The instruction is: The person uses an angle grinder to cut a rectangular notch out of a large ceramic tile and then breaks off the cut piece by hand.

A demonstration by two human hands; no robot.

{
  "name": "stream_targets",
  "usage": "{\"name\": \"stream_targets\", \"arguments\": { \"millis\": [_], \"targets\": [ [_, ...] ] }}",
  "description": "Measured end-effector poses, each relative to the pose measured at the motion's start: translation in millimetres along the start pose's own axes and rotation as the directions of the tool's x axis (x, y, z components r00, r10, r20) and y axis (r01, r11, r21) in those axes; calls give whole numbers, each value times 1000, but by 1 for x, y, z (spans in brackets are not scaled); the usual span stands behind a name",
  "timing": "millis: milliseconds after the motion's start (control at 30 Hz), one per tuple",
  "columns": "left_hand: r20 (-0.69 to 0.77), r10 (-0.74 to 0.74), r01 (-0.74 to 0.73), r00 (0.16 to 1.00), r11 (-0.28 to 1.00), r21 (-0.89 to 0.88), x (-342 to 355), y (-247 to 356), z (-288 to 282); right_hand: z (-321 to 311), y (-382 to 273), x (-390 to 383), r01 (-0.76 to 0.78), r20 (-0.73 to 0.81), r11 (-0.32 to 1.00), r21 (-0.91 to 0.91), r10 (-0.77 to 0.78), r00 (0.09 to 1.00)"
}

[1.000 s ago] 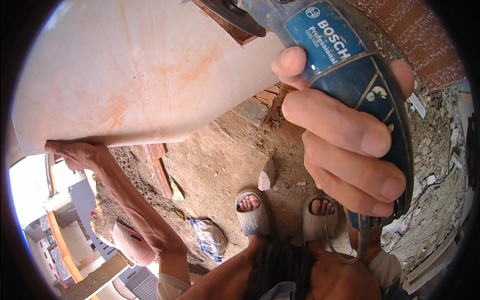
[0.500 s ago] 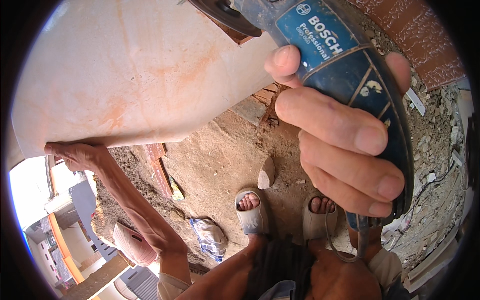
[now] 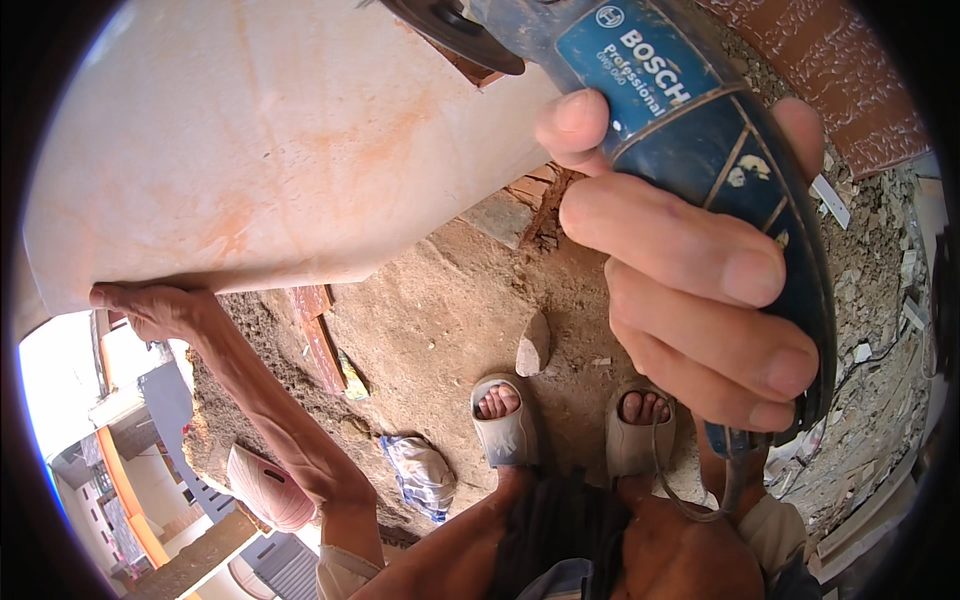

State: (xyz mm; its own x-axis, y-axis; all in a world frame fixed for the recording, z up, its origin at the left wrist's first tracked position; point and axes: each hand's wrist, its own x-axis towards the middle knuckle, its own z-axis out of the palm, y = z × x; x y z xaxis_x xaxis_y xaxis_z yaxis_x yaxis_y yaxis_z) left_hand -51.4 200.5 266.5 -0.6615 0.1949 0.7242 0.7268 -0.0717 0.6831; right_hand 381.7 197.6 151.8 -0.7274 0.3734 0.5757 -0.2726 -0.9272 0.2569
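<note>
My right hand (image 3: 680,290) is wrapped round the body of a blue angle grinder (image 3: 640,70), close up at the upper right. The grinder's dark disc guard (image 3: 460,35) reaches over the right part of a pale, orange-stained tile slab (image 3: 240,140); the disc itself is mostly cut off by the top edge. A power cord (image 3: 735,490) hangs from the grinder's lower end. On the far left, my left hand (image 3: 155,311) grips the slab's lower edge, arm stretched out. Part of its fingers is hidden by the slab.
Sandy ground holds a small stone (image 3: 534,345), reddish-brown strips (image 3: 318,335) and a crumpled plastic bag (image 3: 418,475). My sandalled feet (image 3: 505,430) stand just below the stone. Rubble (image 3: 880,300) lies along the right, beneath a textured brown panel (image 3: 840,80). A pink cap (image 3: 270,488) shows at lower left.
My right hand and the grinder have shifted slightly to the right and down. The left hand and the slab stay where they were.
</note>
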Motion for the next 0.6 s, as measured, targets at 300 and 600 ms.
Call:
{"name": "stream_targets", "arguments": {
  "millis": [300,600],
  "targets": [
    [18,-33,34,999,999,-32,-17,1,14,19,-7,-10,16,-47,997,-79,-20,999],
    [-1,-84,84,996,996,-3,-17,5,10,16,-5,-30,100,-94,981,-166,-117,989]
  ]
}}
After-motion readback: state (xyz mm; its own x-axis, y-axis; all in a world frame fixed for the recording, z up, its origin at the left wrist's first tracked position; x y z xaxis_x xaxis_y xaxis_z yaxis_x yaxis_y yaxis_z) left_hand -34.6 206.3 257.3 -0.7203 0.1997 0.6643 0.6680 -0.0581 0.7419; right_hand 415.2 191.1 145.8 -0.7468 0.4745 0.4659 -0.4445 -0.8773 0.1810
